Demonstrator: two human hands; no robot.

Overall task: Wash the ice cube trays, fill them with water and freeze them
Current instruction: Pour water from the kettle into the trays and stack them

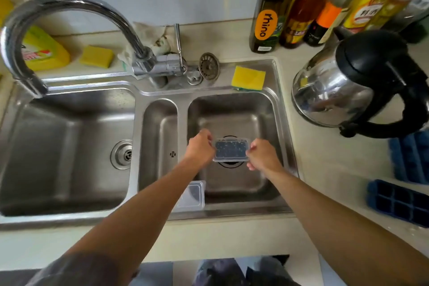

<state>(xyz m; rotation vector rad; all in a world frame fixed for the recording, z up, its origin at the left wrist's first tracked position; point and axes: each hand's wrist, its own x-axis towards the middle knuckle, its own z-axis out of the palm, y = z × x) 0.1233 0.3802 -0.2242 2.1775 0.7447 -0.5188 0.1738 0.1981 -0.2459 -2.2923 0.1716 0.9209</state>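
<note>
A small clear plastic tray lid (pixel 231 149), beaded with water drops, is held level over the drain of the right sink basin (pixel 234 109). My left hand (pixel 200 150) grips its left end and my right hand (pixel 262 154) pinches its right end. A second clear lid (pixel 192 195) lies on the sink's front rim, partly hidden under my left forearm. Two blue ice cube trays (pixel 398 199) (pixel 409 158) rest on the counter at the right. The curved chrome tap (pixel 46 21) points over the left basin, with no water visible.
A yellow sponge (pixel 248 78) lies on the sink's back rim; another sponge (pixel 97 56) and a yellow detergent bottle (pixel 44 50) sit at back left. A steel kettle (pixel 357 81) and several bottles (pixel 271 11) crowd the right counter. A drain strainer (pixel 209 65) lies beside the tap base.
</note>
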